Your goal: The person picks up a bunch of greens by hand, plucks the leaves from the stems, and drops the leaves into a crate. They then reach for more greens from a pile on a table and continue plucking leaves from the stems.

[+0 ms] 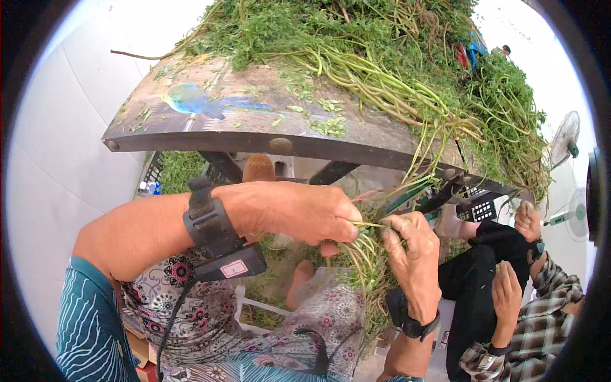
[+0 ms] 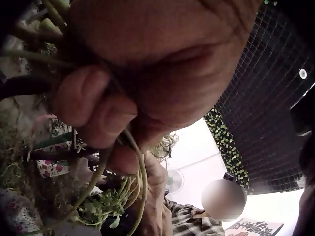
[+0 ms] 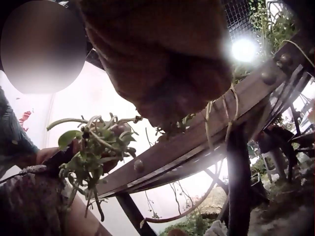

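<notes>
In the head view my left hand [image 1: 296, 213] grips a small bunch of green leafy stems [image 1: 364, 258], which hangs below its fingers. A thin stem spans the short gap to my right hand [image 1: 414, 251], whose thumb and forefinger pinch its end. Curled fingers of the left hand [image 2: 106, 105] wrap round the stems [image 2: 140, 196] in the left wrist view, with the right hand [image 2: 155, 196] just beyond. From the right wrist, the right hand [image 3: 162, 69] fills the top, and the leafy ends [image 3: 98, 152] stick out from the left hand's grip.
A wooden table [image 1: 254, 118] with a dark curved edge stands in front, heaped with long-stemmed greens [image 1: 369, 38]; some stems droop over its edge. At the right sits another person in a checked shirt [image 1: 541, 325]. A crate [image 1: 480, 207] and fan [image 1: 565, 137] stand beyond.
</notes>
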Demonstrator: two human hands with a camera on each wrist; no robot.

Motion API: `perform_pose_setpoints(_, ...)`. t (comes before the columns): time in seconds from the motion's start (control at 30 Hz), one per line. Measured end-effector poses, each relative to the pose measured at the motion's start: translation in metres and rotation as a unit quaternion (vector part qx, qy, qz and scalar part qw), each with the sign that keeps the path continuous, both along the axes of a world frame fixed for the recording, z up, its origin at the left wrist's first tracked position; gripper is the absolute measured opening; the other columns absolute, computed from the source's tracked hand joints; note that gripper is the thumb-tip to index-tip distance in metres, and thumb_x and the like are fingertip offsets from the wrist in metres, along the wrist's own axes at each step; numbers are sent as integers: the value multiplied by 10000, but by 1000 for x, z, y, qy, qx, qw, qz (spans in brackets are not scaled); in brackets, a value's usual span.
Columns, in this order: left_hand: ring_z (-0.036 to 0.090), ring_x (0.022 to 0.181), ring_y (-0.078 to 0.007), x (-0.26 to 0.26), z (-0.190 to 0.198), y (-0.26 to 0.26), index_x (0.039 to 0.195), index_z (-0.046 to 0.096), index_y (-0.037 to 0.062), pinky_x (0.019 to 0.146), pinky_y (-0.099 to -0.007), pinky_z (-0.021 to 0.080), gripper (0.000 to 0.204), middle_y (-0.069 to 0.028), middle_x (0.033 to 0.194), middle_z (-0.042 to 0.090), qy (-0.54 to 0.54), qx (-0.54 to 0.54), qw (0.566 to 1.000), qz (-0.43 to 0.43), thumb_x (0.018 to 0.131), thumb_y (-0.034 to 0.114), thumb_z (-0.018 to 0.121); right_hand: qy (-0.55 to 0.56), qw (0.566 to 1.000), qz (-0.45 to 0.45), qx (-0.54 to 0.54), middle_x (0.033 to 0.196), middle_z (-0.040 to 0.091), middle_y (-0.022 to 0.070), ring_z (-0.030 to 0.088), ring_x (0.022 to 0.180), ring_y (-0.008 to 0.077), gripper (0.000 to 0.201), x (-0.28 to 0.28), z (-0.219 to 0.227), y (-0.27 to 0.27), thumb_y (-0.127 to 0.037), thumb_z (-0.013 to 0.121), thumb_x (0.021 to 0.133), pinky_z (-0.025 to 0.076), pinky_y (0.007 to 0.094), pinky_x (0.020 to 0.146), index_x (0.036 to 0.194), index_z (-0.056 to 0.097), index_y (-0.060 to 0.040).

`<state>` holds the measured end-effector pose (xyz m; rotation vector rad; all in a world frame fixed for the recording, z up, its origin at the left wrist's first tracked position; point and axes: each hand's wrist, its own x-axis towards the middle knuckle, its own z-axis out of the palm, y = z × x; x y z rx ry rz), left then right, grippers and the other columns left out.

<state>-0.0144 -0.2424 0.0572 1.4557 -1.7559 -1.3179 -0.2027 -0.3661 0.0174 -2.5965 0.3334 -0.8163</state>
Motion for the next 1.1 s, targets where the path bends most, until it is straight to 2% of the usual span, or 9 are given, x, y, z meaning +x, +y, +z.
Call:
perform_pose_setpoints(0.2, 437, 564, -107, -2, 3, -1, 685, 480, 24, 538, -271, 377, 300, -7, 598, 484, -1, 1, 1000, -22, 886, 231, 397, -41, 996, -15, 77, 714, 548, 138, 556, 628, 273, 121, -1, -9, 7, 2, 554, 741, 439, 326, 576, 861, 568, 0)
perform_pose_setpoints(0.27, 423, 566, -94, -5, 4, -2, 679, 470, 34, 537, -263, 370, 298, 4, 597, 468, 14, 37, 999, 13, 885, 239, 405, -95, 964, -48, 245, 669, 539, 55, 518, 600, 164, 90, 4, -16, 5, -64, 520, 788, 402, 268, 550, 826, 564, 3)
perform_pose_setpoints(0.47, 403, 578, -65, -1, 4, 2, 685, 457, 55, 531, -226, 347, 271, 34, 611, 441, 66, 21, 997, 36, 887, 233, 434, -225, 825, -158, 494, 704, 496, -8, 435, 573, 80, 137, 11, -27, -22, -164, 487, 835, 354, 231, 498, 797, 555, -51)
perform_pose_setpoints(0.53, 405, 586, -60, 4, 2, 4, 713, 476, 60, 536, -220, 347, 231, 45, 624, 446, 81, 30, 994, 74, 884, 214, 449, -264, 757, -111, 588, 758, 497, 21, 458, 599, 104, 135, -5, -41, -40, -204, 487, 864, 311, 195, 393, 869, 512, -72)
perform_pose_setpoints(0.6, 411, 600, -54, 8, 0, 5, 758, 504, 66, 547, -216, 351, 179, 55, 645, 455, 102, 62, 984, 133, 878, 192, 461, -285, 608, 49, 739, 776, 485, 42, 485, 634, 134, 169, -20, -46, -44, -225, 495, 885, 310, 172, 362, 935, 487, -64)
perform_pose_setpoints(0.7, 435, 681, -38, 7, -9, 0, 915, 543, 60, 603, -202, 368, 118, 62, 733, 494, 128, 75, 979, 143, 839, 133, 491, -313, 542, 46, 778, 790, 467, 54, 497, 665, 154, 173, -24, -48, -38, -210, 518, 885, 337, 164, 360, 948, 476, -55)
perform_pose_setpoints(0.8, 447, 735, -28, 2, -7, 2, 966, 539, 45, 640, -192, 374, 169, 62, 790, 518, 108, 64, 982, 139, 809, 86, 495, -287, 553, 96, 776, 791, 465, 54, 508, 695, 167, 176, -22, -42, -29, -184, 558, 862, 355, 165, 362, 951, 479, -54)
perform_pose_setpoints(1.03, 460, 776, -32, 2, -1, -1, 989, 531, 30, 693, -194, 386, 225, 60, 842, 537, 48, 71, 986, 140, 770, 34, 477, -219, 703, 89, 670, 688, 523, 46, 468, 520, 101, 133, -24, -18, -10, -124, 587, 817, 373, 209, 429, 890, 532, -28)
perform_pose_setpoints(1.1, 461, 778, -36, 2, -4, 0, 983, 536, 34, 690, -196, 388, 214, 60, 839, 534, 95, 78, 983, 133, 776, 37, 479, -156, 801, 5, 577, 702, 552, 50, 488, 570, 86, 111, -23, -13, -8, -106, 590, 798, 391, 212, 497, 860, 562, -19)
